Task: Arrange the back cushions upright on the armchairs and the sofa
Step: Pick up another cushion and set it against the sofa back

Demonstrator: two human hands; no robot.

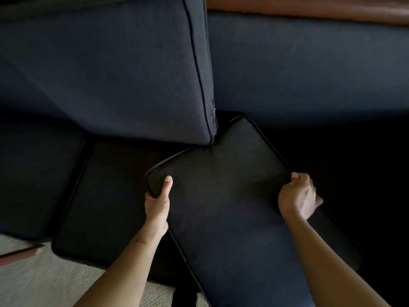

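We hold the loose back cushion [223, 209], skewed just in front of the upright back cushion [110, 74], left hand [157, 200] pinching its corner, right hand [297, 197] clutching its edge. Swinging it up may topple that upright neighbour.

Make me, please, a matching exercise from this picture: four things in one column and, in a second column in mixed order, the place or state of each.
Column one
1. left hand
2. right hand
3. upright cushion
4. rug

Column two
A. pale, at the lower left
B. grips the right edge of the held cushion
C. stands at the sofa back, upper left
D. grips the held cushion's left corner, thumb on top

Pairs: 1-D, 2-B, 3-C, 4-A
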